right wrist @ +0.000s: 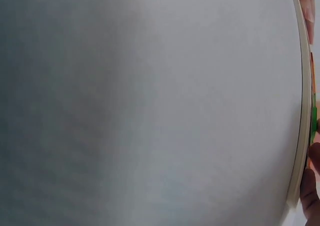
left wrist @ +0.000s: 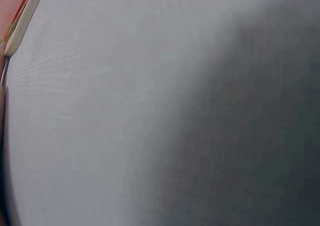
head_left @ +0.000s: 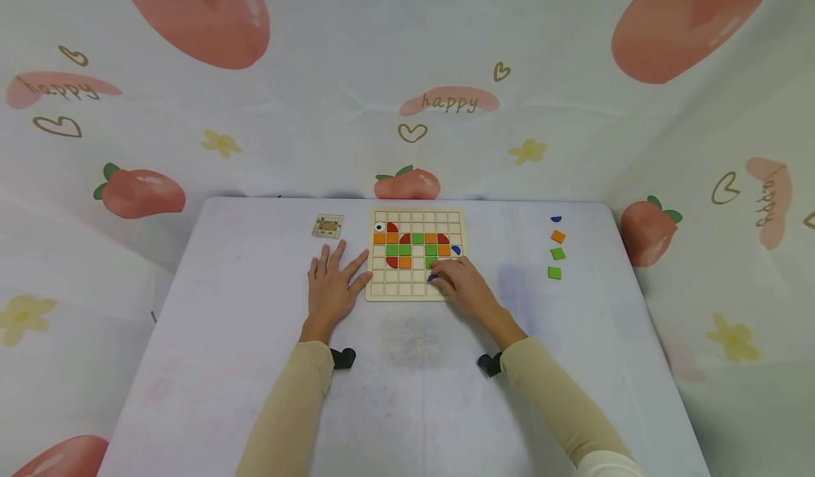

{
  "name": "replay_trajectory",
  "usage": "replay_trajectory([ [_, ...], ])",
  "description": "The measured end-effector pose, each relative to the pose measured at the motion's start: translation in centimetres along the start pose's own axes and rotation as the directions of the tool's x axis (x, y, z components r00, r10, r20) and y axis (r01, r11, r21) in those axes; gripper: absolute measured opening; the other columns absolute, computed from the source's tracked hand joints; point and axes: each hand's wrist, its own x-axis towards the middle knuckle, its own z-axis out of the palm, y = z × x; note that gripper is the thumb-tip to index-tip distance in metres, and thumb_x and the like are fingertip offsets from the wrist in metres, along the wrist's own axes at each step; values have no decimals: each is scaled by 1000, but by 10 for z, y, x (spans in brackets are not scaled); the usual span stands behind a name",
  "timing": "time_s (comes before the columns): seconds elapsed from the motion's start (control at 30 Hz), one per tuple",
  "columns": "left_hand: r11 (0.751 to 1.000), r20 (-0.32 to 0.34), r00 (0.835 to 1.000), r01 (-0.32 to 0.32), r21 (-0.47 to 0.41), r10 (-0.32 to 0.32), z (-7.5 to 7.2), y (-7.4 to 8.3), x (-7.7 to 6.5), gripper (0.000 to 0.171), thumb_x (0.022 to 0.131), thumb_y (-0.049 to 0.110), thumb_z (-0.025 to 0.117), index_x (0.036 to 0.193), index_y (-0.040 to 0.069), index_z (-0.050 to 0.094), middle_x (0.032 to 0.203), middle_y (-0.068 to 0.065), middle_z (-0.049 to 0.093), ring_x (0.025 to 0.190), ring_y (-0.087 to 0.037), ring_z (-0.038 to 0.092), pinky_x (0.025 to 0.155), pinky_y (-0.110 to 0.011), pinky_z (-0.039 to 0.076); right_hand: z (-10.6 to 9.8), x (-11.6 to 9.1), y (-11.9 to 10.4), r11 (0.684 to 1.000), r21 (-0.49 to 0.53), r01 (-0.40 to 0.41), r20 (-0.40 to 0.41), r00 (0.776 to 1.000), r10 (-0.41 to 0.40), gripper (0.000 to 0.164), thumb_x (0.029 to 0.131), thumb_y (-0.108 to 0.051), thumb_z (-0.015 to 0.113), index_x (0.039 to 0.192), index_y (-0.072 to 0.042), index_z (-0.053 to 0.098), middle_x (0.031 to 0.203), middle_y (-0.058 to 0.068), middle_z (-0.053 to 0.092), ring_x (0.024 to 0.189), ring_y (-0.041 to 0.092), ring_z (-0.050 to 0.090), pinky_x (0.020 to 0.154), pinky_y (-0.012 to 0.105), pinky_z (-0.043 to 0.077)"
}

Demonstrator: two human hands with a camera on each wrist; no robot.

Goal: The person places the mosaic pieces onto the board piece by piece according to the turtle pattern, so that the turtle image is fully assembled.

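Observation:
A wooden grid board lies on the table with red, orange and green tiles set in its cells, plus a white eye tile at its upper left. Over the board's lower right, my right hand pinches a small blue half-round tile between thumb and fingers. Its fingertips partly cover a green tile. Another blue half-round tile lies tilted in a cell above that hand. Fingers spread, my left hand rests on the table, its thumb at the board's left edge.
A small picture card lies beyond the left hand. To the right of the board stands a loose column of tiles: a blue half-round, an orange square, and two green squares. Patterned cloth hangs behind the table.

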Motion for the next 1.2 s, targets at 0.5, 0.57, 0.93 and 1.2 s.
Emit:
replay_trajectory([
  [0.5, 1000, 16, 1000, 7, 7, -7, 1, 1, 0, 59, 100, 70, 38, 156, 49, 34, 174, -5, 11, 161, -36, -3, 128, -62, 2, 2, 2, 2, 995, -31, 91, -66, 993, -93, 16, 91, -17, 77, 104, -8, 72, 125, 16, 64, 114, 33, 60, 99, 45, 54],
  [0.57, 1000, 19, 1000, 7, 8, -8, 0, 1, 0, 60, 100, 70, 38, 156, 48, 34, 174, -5, 11, 161, -36, -3, 128, -62, 2, 3, 2, 2, 996, -33, 81, -68, 994, -83, 16, 91, -17, 77, 104, -9, 72, 125, 17, 63, 112, 33, 60, 97, 45, 55],
  [0.93, 1000, -3, 1000, 1, -3, -1, -3, 2, 1, 59, 100, 68, 41, 155, 47, 37, 174, -5, 12, 162, -37, -1, 128, -61, 3, 2, 5, 0, 997, -48, 66, -51, 996, -68, 16, 92, -18, 77, 104, -8, 73, 127, 19, 61, 111, 35, 62, 96, 47, 56],
  [1.2, 1000, 5, 1000, 8, 6, -8, -1, 3, 0, 58, 101, 68, 40, 155, 48, 36, 174, -4, 12, 161, -37, -2, 128, -62, 4, -2, 1, -1, 999, -23, 45, -24, 999, -45, 21, 93, -21, 76, 110, -9, 73, 128, 17, 60, 114, 33, 60, 96, 45, 56],
])
